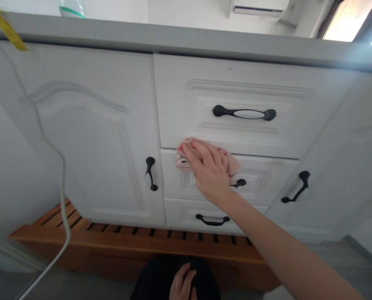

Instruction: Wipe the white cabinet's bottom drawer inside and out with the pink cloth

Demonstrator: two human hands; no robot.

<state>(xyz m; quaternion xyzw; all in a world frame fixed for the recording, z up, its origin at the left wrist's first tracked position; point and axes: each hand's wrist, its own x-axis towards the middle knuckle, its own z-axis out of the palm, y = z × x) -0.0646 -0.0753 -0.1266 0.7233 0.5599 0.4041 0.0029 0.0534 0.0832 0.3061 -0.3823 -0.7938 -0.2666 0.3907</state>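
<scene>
A pink cloth lies flat under my right hand, which presses it on the white cabinet front at the seam between the top drawer and the middle drawer. Part of the middle drawer's black handle shows just right of my wrist; the rest is hidden. My left hand rests on my dark-clothed knee at the bottom edge, its fingers loosely apart and holding nothing.
A slatted wooden bench runs along the cabinet's base. At the left hangs a white cable with a yellow tag. The grey countertop edge crosses above, and black handles stick out from the doors.
</scene>
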